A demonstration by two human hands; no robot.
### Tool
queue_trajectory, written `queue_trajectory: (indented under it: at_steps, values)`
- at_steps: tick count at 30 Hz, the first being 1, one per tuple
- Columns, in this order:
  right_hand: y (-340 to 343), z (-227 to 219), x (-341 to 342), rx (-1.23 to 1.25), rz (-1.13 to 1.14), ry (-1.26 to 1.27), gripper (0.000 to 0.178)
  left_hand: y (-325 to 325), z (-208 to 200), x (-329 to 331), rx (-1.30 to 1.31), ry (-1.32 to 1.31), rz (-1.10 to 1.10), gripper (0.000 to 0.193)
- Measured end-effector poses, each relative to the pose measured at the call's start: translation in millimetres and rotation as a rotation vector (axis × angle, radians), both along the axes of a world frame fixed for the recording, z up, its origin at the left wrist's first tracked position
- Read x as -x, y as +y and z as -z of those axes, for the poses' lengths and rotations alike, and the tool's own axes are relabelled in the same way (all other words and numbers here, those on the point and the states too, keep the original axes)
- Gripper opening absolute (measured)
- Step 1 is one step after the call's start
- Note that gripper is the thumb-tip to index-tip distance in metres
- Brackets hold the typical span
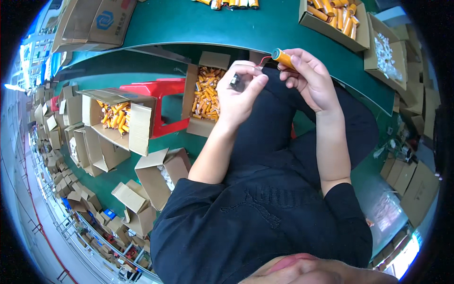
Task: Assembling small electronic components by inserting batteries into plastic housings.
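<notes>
**Pinching an orange battery cell in the right hand, its red wire toward the left**

The orange battery cell (284, 59) sits at the fingertips of the right hand (309, 80), thumb and fingers pressed on its rear part. Its round greenish end juts free, facing the left hand. A thin red wire (264, 59) runs from near that end to the left hand (236, 94), whose fingers curl around a small dark glossy object (235, 82); thumb and forefinger tips come close together, but I cannot tell whether they pinch the wire.

In this view, the cell meets the near edge of the green table (189, 26), with dark-trousered legs (269, 113) below; its height over that edge cannot be judged. Beyond the hands, tabletop stretches to a row of orange cells (229, 4). To the right stand a cardboard box of cells (317, 23) and a carton of white parts (385, 78). Left of the left forearm, a floor carton of cells (201, 127) lies beside a red stool (165, 87).
</notes>
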State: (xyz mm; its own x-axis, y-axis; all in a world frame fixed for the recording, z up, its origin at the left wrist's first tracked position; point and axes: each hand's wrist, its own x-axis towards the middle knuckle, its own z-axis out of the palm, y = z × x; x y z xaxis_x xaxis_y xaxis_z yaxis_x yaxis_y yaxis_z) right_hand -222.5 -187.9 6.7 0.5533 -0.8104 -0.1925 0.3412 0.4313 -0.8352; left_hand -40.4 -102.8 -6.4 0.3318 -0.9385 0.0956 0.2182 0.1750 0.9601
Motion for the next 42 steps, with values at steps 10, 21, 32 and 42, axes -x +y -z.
queue_trajectory:
  at_steps: [10,21,32,42]
  values:
    - [4,-8,-3,0.004,0.010,0.007,0.027,-1,-5,-11,0.061,-0.174,-0.125,0.012]
    - [-4,5,0,0.398,-0.208,0.195,0.025,5,-14,-18,0.127,-0.481,-0.130,0.010]
    - [17,-2,-17,0.284,-0.476,-0.136,0.022,11,-38,-16,0.293,-0.912,0.094,0.014]
    - [20,-3,-15,0.159,-0.361,-0.065,0.013,15,-34,-25,0.261,-0.822,0.072,0.013]
